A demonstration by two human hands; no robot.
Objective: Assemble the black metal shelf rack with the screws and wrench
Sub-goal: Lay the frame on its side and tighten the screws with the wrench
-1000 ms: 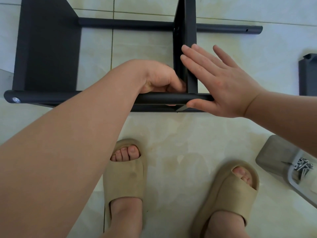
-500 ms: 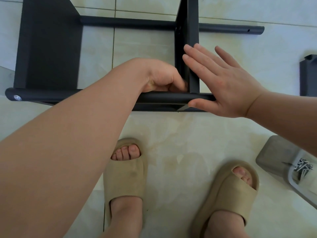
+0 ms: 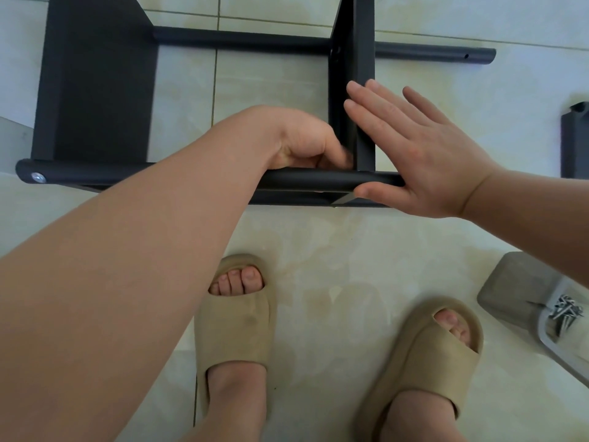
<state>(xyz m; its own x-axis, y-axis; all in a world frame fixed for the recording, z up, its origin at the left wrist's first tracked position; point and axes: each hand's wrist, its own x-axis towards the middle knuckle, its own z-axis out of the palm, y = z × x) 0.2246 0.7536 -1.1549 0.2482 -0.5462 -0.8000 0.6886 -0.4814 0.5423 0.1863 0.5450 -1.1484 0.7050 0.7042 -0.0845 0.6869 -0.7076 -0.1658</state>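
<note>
Head view: you are standing over the rack [image 3: 98,74], which is lying on the tiled floor [image 3: 318,250] just ahead of your slippers [image 3: 236,330]. Its near tube [image 3: 318,180] and far tube [image 3: 430,54] are running left to right. A wide left panel [image 3: 95,129] and a narrower middle panel [image 3: 363,90] are spanning the gap between them. A bolt head [image 3: 38,178] is showing at the near tube's left end. The far tube is sticking out to the right past the middle panel, with a small hole [image 3: 466,55] near its tip. Your left hand [image 3: 302,138] is hanging over the corner where the middle panel is meeting the near tube. Its fingers are curling down and the tips are blurring, so it is not determinable whether they are pinching anything. Your right hand [image 3: 424,154] is lying flat, with the fingers straight and slightly spread against the middle panel's right face. Its thumb is resting along the near tube and it is gripping nothing. A pale sliver [image 3: 342,199] is showing under the near tube beside that thumb; it is too small to identify. The screws [image 3: 565,312] are lying heaped in a grey tray [image 3: 541,327] at lower right, near your right slipper and well apart from the rack. Another black part [image 3: 575,141] is sitting at the right edge, cut off by the frame and apart from the rack.
</note>
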